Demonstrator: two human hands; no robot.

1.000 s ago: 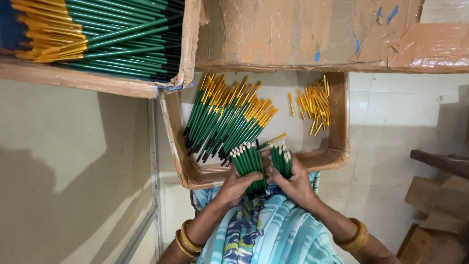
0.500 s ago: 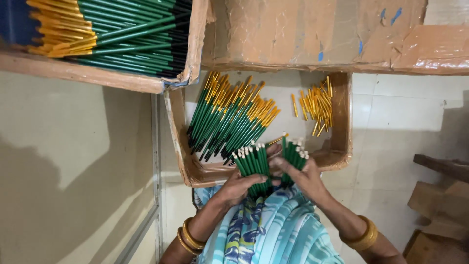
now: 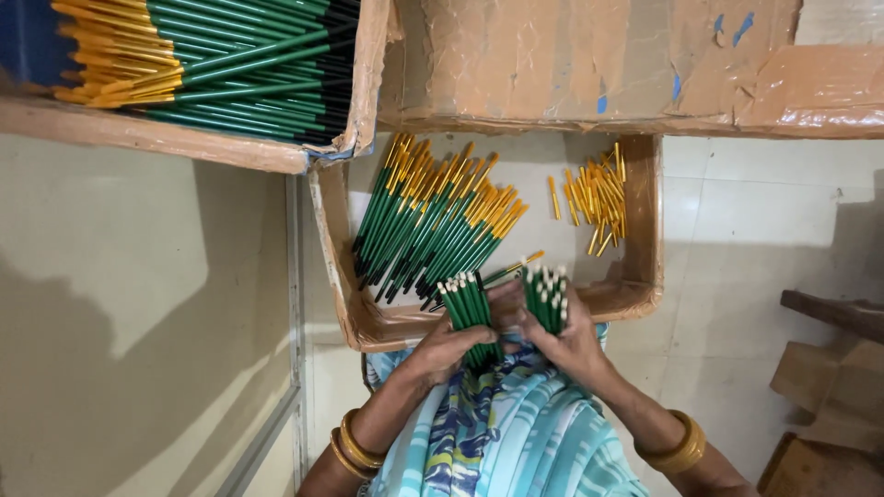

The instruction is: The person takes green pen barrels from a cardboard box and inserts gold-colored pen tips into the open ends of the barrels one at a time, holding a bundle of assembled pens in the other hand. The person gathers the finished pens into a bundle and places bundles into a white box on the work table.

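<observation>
The shallow cardboard tray [image 3: 645, 285] is propped at the lap, with a heap of capped green pens [image 3: 433, 225] and loose yellow caps [image 3: 594, 198] inside. One bundle of uncapped pens [image 3: 470, 308] is gripped tight in the left hand [image 3: 447, 350], another [image 3: 545, 299] in the right hand [image 3: 571, 340], just over the tray's near edge. Probably best if tips are kept level and bundles held upright, so nothing gets dropped.

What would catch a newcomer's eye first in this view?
Two bundles of green pens stand out at bottom centre: the left hand grips one bundle of green pens, the right hand the other bundle, tips up. Just above, an open cardboard tray holds a slanted heap of capped green pens on its left and loose yellow caps on its right. A second carton of pens fills the top left.
</observation>
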